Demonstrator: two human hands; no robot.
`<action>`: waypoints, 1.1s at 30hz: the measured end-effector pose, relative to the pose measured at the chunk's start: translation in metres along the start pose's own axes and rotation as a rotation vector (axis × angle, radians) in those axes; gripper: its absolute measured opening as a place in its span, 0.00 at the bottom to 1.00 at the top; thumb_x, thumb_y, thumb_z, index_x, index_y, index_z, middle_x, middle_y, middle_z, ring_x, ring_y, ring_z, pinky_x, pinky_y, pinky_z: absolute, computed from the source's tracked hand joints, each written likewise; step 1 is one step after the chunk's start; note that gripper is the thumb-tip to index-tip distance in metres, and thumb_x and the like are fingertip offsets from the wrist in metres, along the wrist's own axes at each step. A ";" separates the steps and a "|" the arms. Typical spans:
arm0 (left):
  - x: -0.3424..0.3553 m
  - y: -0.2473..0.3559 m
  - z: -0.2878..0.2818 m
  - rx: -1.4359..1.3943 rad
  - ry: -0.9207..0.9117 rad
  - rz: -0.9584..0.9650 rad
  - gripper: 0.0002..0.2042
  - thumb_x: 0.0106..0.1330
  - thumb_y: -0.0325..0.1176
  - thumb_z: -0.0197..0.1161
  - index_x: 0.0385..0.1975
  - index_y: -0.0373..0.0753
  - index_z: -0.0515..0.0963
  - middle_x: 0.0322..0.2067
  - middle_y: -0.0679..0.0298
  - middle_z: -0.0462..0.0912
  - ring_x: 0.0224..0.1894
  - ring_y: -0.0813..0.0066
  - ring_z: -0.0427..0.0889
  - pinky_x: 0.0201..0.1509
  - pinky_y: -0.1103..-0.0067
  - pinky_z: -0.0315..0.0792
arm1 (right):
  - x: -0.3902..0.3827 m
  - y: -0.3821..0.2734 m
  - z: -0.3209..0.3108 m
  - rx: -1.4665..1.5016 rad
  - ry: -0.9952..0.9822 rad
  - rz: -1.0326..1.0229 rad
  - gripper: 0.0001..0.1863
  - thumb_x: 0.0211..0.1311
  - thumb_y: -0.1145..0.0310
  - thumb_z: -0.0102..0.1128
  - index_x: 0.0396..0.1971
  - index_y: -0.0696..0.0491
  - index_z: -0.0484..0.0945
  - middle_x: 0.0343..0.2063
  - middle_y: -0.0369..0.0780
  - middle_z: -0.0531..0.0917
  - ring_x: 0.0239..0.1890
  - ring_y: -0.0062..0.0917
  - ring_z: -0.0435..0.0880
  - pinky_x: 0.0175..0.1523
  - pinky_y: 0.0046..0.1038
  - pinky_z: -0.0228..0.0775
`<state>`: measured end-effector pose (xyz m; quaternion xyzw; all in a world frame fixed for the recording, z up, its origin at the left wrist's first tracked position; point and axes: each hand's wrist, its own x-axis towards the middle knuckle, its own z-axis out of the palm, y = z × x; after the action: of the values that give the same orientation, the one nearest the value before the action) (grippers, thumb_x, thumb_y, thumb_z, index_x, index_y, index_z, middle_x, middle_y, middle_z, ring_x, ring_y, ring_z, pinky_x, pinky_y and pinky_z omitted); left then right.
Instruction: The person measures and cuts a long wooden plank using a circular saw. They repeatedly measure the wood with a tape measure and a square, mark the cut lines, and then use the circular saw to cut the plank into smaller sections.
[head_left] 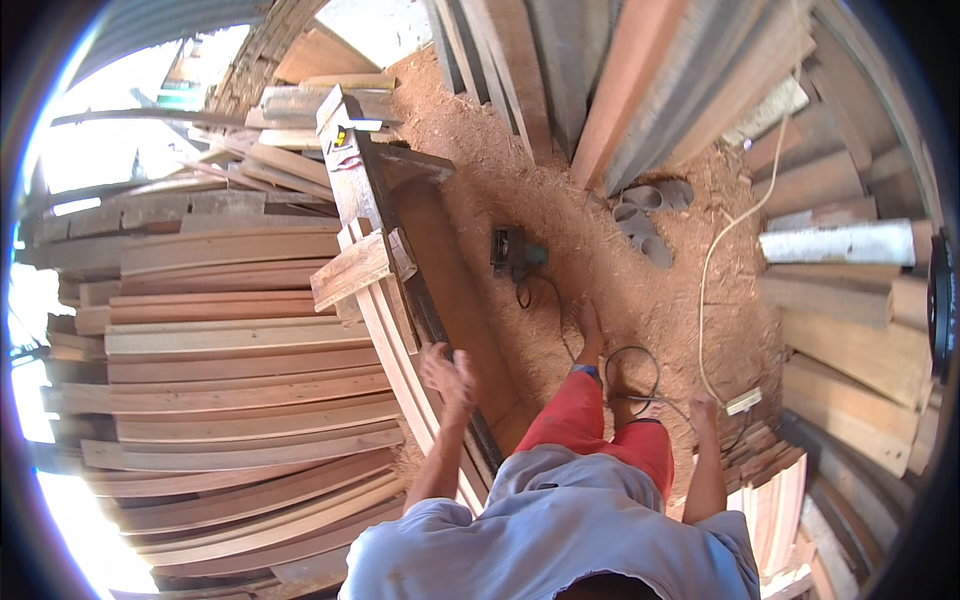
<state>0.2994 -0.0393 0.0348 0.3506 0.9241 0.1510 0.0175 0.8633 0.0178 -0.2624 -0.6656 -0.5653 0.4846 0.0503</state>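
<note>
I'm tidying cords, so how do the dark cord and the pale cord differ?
The dark cord is looped; the pale cord sweeps in a long open curve. The dark cord reaches the power tool; the pale cord reaches a whitish block. Both lie partly on sawdust.

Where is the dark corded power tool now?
In the head view, the power tool lies on the brown sawdust, above centre, between the long wooden bench at left and the grey slippers at right.
</note>
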 end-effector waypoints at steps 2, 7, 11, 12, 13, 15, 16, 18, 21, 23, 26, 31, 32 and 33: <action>0.042 -0.057 -0.002 0.031 0.110 -0.168 0.35 0.76 0.63 0.40 0.64 0.34 0.64 0.69 0.40 0.60 0.73 0.41 0.54 0.75 0.47 0.45 | 0.048 -0.058 0.003 -0.068 -0.096 -0.155 0.11 0.59 0.64 0.59 0.28 0.57 0.82 0.27 0.51 0.82 0.32 0.44 0.83 0.39 0.43 0.73; 0.118 -0.123 -0.023 0.187 0.113 -0.566 0.25 0.76 0.50 0.49 0.65 0.39 0.67 0.63 0.46 0.70 0.67 0.45 0.65 0.69 0.52 0.58 | 0.120 -0.245 0.007 0.093 -0.045 -0.162 0.14 0.60 0.61 0.65 0.32 0.59 0.81 0.24 0.40 0.82 0.27 0.28 0.79 0.35 0.34 0.73; 0.130 -0.155 -0.012 0.264 0.028 -0.746 0.26 0.76 0.50 0.47 0.64 0.36 0.67 0.61 0.42 0.73 0.64 0.41 0.71 0.66 0.54 0.65 | 0.155 -0.338 0.022 0.128 -0.166 -0.166 0.17 0.61 0.62 0.64 0.41 0.62 0.82 0.31 0.43 0.87 0.34 0.27 0.85 0.40 0.31 0.77; 0.127 -0.161 -0.007 0.205 0.003 -0.745 0.26 0.76 0.50 0.46 0.63 0.35 0.68 0.58 0.40 0.75 0.61 0.40 0.74 0.64 0.54 0.66 | 0.152 -0.368 0.024 0.096 -0.146 -0.176 0.17 0.61 0.63 0.64 0.42 0.62 0.83 0.32 0.44 0.87 0.35 0.27 0.85 0.41 0.30 0.77; 0.129 -0.161 -0.005 0.142 -0.024 -0.732 0.26 0.76 0.49 0.46 0.61 0.34 0.69 0.56 0.39 0.77 0.58 0.39 0.76 0.62 0.54 0.68 | 0.153 -0.383 0.028 0.119 -0.177 -0.127 0.17 0.61 0.63 0.64 0.42 0.62 0.83 0.32 0.44 0.87 0.35 0.28 0.85 0.42 0.30 0.77; 0.125 -0.172 -0.003 0.071 0.021 -0.652 0.24 0.77 0.49 0.46 0.56 0.31 0.72 0.48 0.35 0.80 0.50 0.35 0.80 0.56 0.53 0.71 | 0.155 -0.406 0.039 0.177 -0.247 -0.041 0.17 0.61 0.63 0.64 0.41 0.61 0.84 0.32 0.44 0.88 0.36 0.28 0.86 0.43 0.30 0.77; 0.121 -0.180 -0.003 0.053 0.008 -0.668 0.24 0.77 0.48 0.47 0.56 0.31 0.72 0.48 0.35 0.80 0.51 0.35 0.80 0.56 0.53 0.71 | 0.153 -0.415 0.044 0.112 -0.257 -0.071 0.16 0.61 0.63 0.64 0.41 0.61 0.84 0.32 0.44 0.88 0.36 0.28 0.86 0.43 0.30 0.77; 0.125 -0.179 -0.002 0.007 -0.022 -0.694 0.24 0.77 0.48 0.47 0.56 0.30 0.72 0.48 0.35 0.80 0.51 0.35 0.79 0.56 0.53 0.70 | 0.152 -0.425 0.053 -0.019 -0.268 -0.128 0.15 0.61 0.64 0.64 0.40 0.60 0.85 0.33 0.44 0.88 0.36 0.28 0.86 0.44 0.30 0.77; 0.128 -0.172 -0.004 -0.011 -0.051 -0.667 0.24 0.77 0.47 0.47 0.57 0.28 0.71 0.49 0.34 0.79 0.52 0.35 0.79 0.57 0.54 0.70 | 0.137 -0.457 0.060 -0.062 -0.286 -0.072 0.13 0.61 0.64 0.64 0.39 0.58 0.86 0.34 0.44 0.88 0.38 0.28 0.86 0.45 0.31 0.77; 0.128 -0.172 -0.004 -0.019 -0.045 -0.700 0.25 0.77 0.47 0.47 0.58 0.28 0.71 0.51 0.34 0.79 0.53 0.36 0.78 0.57 0.54 0.70 | 0.134 -0.473 0.065 -0.056 -0.339 -0.131 0.13 0.61 0.64 0.64 0.39 0.58 0.86 0.34 0.45 0.88 0.39 0.30 0.87 0.47 0.31 0.77; 0.119 -0.179 -0.004 0.048 0.000 -0.723 0.26 0.77 0.47 0.47 0.58 0.28 0.71 0.52 0.34 0.78 0.53 0.36 0.78 0.58 0.53 0.70 | 0.133 -0.489 0.073 -0.118 -0.351 -0.218 0.14 0.61 0.64 0.64 0.40 0.57 0.86 0.36 0.47 0.88 0.41 0.33 0.88 0.48 0.32 0.78; 0.126 -0.179 0.005 0.085 -0.058 -0.664 0.26 0.75 0.47 0.50 0.56 0.27 0.73 0.52 0.35 0.79 0.52 0.35 0.79 0.57 0.52 0.72 | 0.149 -0.504 0.072 -0.153 -0.333 -0.422 0.15 0.60 0.63 0.64 0.40 0.60 0.85 0.35 0.46 0.88 0.40 0.32 0.87 0.47 0.32 0.78; 0.121 -0.187 0.002 0.097 -0.075 -0.615 0.25 0.74 0.47 0.51 0.56 0.28 0.73 0.51 0.35 0.79 0.51 0.36 0.79 0.56 0.52 0.72 | 0.150 -0.516 0.075 -0.155 -0.387 -0.343 0.16 0.60 0.63 0.64 0.42 0.60 0.85 0.35 0.47 0.88 0.40 0.33 0.87 0.47 0.33 0.78; 0.124 -0.182 -0.001 0.113 -0.050 -0.659 0.25 0.73 0.47 0.51 0.56 0.28 0.73 0.51 0.36 0.79 0.51 0.36 0.79 0.56 0.52 0.72 | 0.153 -0.530 0.073 -0.166 -0.428 -0.261 0.17 0.60 0.62 0.63 0.43 0.60 0.85 0.36 0.48 0.88 0.41 0.34 0.88 0.48 0.33 0.78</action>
<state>0.0893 -0.0875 -0.0086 0.0371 0.9940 0.0772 0.0686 0.4223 0.2938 -0.0651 -0.4713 -0.6820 0.5557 -0.0630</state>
